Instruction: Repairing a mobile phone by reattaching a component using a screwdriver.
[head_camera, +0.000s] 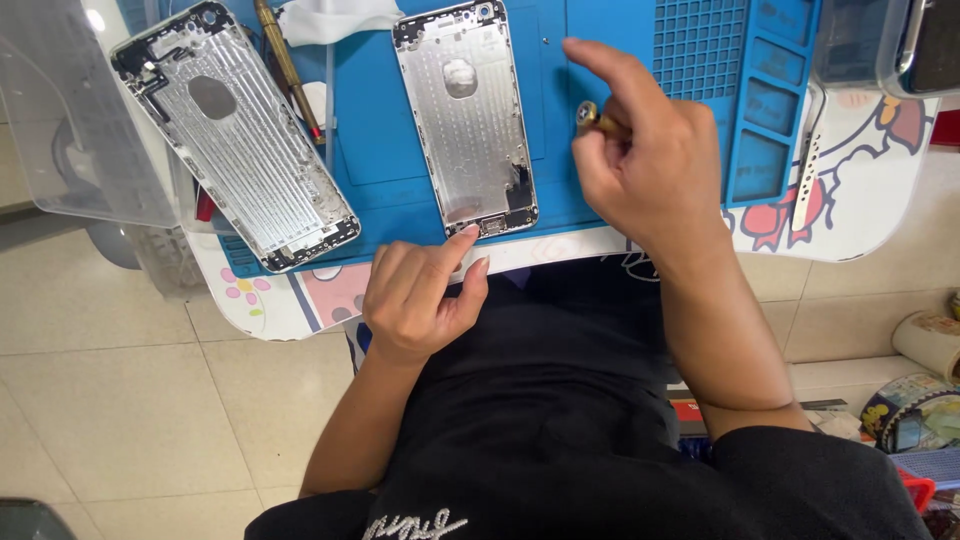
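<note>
On the blue mat (380, 170) an empty phone shell (468, 118) lies flat, inside face up. The left hand (420, 300) is at the near end of this shell, index fingertip touching the bottom edge, the other fingers curled in; it holds nothing. The right hand (650, 165) is just right of the shell, closed around a brass-coloured screwdriver (596, 118) between thumb and fingers, with the index finger stretched out above. The tip is hidden, so I cannot tell whether it touches the mat.

A second shell (232, 132) lies left of the first one, tilted, and its near corner goes over the mat edge. Another tool (287, 70) lies between the two shells.

I think one fingertip is a weak hold: if the screwdriver pushes sideways, the shell could slide or get scratched. The second shell could fall from the counter (300, 300) if it is bumped.
</note>
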